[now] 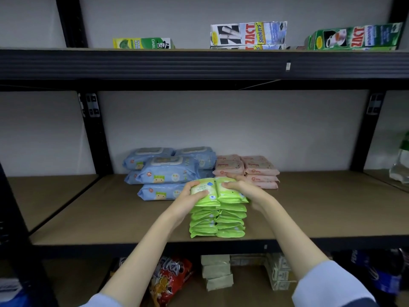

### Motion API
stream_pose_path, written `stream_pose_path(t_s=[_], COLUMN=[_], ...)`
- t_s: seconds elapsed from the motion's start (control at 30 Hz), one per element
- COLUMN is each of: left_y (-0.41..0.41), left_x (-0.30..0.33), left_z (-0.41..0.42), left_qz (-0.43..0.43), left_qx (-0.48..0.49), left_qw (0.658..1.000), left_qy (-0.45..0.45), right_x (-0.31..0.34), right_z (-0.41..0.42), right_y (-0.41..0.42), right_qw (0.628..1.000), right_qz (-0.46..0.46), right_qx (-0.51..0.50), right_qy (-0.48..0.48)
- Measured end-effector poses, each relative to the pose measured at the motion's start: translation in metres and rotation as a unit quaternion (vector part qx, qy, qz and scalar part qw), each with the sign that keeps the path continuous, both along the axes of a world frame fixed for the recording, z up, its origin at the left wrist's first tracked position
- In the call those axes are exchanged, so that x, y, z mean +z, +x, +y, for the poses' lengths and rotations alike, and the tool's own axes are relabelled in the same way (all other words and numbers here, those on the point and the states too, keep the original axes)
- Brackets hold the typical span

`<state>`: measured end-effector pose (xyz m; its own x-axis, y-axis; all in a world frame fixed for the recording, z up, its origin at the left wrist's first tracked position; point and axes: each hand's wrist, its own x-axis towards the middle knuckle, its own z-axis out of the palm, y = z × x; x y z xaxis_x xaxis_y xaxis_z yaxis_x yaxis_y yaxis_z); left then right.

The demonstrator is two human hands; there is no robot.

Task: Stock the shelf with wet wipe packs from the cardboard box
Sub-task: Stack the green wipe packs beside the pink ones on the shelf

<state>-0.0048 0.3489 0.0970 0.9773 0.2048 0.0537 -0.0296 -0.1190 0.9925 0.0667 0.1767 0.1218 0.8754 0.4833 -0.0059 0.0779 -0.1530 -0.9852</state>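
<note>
Two side-by-side stacks of green wet wipe packs (218, 220) stand near the front edge of the middle shelf (110, 218). My left hand (188, 199) grips the top left green pack, thumb on its face. My right hand (241, 187) grips the top right green pack from the right side. Behind the stacks lie blue wet wipe packs (168, 171) piled at the left and pink packs (254, 171) stacked at the right. The cardboard box is out of view.
Toothpaste cartons (247, 35) lie on the upper shelf. Below, a red snack bag (170, 278) and grey-green boxes (215, 271) sit on the lower shelf. Black uprights (97, 138) frame the bay. Bare shelf board extends left and right of the packs.
</note>
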Motion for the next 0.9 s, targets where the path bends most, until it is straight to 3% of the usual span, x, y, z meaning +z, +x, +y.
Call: stream_pose_path(t_s=[0.17, 0.23, 0.57, 0.9], left_y=[-0.002, -0.002, 0.0, 0.003], left_x=[0.003, 0.003, 0.004, 0.005], left_z=[0.007, 0.009, -0.002, -0.002], left_qz=[0.002, 0.0, 0.018, 0.024], left_qx=[-0.047, -0.05, -0.04, -0.04], left_qw=[0.994, 0.992, 0.996, 0.996], left_qy=[-0.104, -0.12, -0.082, -0.075], right_x=[-0.004, -0.012, -0.02, -0.009], right_z=[-0.015, -0.02, 0.003, 0.002], right_y=[-0.002, -0.002, -0.019, -0.016], right_qw=[0.992, 0.991, 0.993, 0.998], right_qz=[0.019, 0.02, 0.011, -0.006], right_qx=[-0.073, -0.082, -0.043, 0.015], right_qy=[0.1, 0.1, 0.109, 0.053])
